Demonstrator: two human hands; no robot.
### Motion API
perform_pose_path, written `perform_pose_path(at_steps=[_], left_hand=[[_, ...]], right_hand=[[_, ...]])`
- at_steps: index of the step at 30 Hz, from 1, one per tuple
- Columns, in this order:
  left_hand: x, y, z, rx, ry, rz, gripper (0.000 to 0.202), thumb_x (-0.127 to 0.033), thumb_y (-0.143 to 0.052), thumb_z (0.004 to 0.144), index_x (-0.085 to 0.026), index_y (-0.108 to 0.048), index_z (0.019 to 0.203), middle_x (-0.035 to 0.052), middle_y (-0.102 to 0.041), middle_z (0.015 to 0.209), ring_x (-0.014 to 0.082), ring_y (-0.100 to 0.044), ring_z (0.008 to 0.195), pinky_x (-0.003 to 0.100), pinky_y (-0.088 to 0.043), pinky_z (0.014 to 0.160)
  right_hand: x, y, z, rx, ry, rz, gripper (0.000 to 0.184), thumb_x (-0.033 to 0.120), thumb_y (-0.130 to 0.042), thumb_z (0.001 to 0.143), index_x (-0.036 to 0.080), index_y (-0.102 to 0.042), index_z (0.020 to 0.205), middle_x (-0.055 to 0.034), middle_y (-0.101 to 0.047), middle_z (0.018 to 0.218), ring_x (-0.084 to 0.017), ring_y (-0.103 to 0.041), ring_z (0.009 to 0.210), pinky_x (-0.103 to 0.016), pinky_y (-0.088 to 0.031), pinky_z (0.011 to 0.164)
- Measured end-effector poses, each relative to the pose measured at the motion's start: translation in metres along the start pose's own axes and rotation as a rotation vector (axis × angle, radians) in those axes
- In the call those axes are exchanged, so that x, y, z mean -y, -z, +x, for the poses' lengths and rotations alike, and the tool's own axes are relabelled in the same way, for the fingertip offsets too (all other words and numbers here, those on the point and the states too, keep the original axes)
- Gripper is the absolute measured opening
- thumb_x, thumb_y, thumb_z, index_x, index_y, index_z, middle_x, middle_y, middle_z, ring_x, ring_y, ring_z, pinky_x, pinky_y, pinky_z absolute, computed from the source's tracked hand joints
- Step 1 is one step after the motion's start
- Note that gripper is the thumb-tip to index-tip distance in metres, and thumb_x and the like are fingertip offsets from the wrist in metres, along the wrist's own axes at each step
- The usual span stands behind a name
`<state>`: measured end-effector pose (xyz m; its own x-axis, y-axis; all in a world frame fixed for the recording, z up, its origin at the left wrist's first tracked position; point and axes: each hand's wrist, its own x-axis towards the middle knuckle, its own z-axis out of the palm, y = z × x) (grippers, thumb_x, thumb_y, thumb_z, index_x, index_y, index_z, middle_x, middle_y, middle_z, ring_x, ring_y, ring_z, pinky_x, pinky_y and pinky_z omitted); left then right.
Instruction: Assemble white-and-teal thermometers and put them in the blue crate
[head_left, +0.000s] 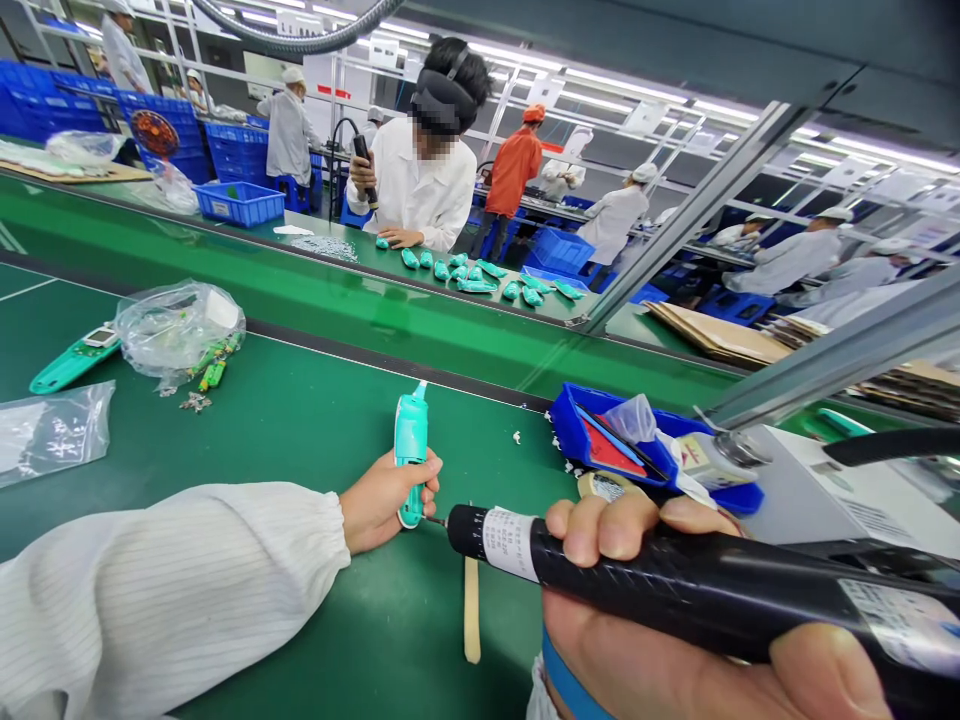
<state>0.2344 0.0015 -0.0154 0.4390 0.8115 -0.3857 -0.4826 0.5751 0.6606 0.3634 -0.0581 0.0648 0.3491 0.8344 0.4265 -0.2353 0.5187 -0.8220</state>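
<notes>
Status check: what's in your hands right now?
Left grip: teal plastic handset, upright. Right grip: black electric screwdriver, bit at handset's base. Flat wooden stick below on green mat.

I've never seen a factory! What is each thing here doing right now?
Teal plastic casing: upright, gripped.
Left hand: closed around the casing.
Black electric screwdriver: held sideways, its tip at the casing's lower end.
Right hand: closed around the screwdriver.
Wooden stick: lying flat.
Clear plastic bag: crumpled.
Blue bin: holding something red.
</notes>
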Motion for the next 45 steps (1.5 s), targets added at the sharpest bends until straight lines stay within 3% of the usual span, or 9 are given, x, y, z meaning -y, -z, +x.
perform_pose_path(at_steps=[9,32,36,41,45], left_hand=[[0.001,0.000,-0.001,-0.015,-0.013,0.010,0.010,-0.017,-0.053,0.077,-0.016,-0.043,0.077,-0.0041,-0.043,0.057,0.0037,-0.038,0.045,0.017,-0.033,0.045],[0.003,0.001,0.000,-0.035,-0.004,-0.012,0.011,-0.017,-0.054,0.075,-0.015,-0.044,0.075,-0.0042,-0.043,0.056,0.0029,-0.039,0.044,0.014,-0.029,0.043],[0.003,0.001,0.000,-0.041,-0.005,-0.012,0.009,-0.015,-0.053,0.076,-0.015,-0.044,0.075,-0.0041,-0.043,0.056,0.0029,-0.039,0.044,0.014,-0.030,0.043],[0.003,0.003,0.002,-0.018,-0.012,-0.029,0.013,-0.016,-0.057,0.074,-0.015,-0.044,0.075,-0.0041,-0.043,0.057,0.0031,-0.039,0.044,0.015,-0.030,0.043],[0.002,0.003,0.001,-0.019,-0.002,-0.030,0.011,-0.015,-0.054,0.075,-0.015,-0.044,0.074,-0.0042,-0.043,0.056,0.0032,-0.038,0.044,0.015,-0.030,0.044]], right_hand=[[-0.009,-0.002,-0.003,0.057,0.016,0.041,0.034,0.053,-0.057,0.062,0.023,-0.055,0.078,0.0039,-0.049,0.056,-0.011,-0.043,0.046,-0.029,-0.039,0.048],[-0.008,-0.019,-0.003,0.132,0.048,-0.010,0.030,0.053,-0.056,0.062,0.023,-0.057,0.067,0.0033,-0.049,0.051,-0.014,-0.044,0.039,-0.032,-0.039,0.043],[-0.010,-0.019,-0.006,0.157,0.032,0.034,0.029,0.051,-0.055,0.063,0.023,-0.057,0.071,0.0031,-0.050,0.053,-0.013,-0.045,0.041,-0.032,-0.039,0.045],[-0.015,-0.018,-0.013,0.119,0.059,0.034,0.043,0.053,-0.052,0.064,0.025,-0.054,0.097,0.0033,-0.050,0.053,-0.014,-0.042,0.041,-0.032,-0.037,0.045],[-0.014,-0.021,-0.015,0.161,0.101,0.024,0.038,0.054,-0.055,0.063,0.024,-0.056,0.086,0.0031,-0.049,0.054,-0.013,-0.043,0.043,-0.030,-0.036,0.044]])
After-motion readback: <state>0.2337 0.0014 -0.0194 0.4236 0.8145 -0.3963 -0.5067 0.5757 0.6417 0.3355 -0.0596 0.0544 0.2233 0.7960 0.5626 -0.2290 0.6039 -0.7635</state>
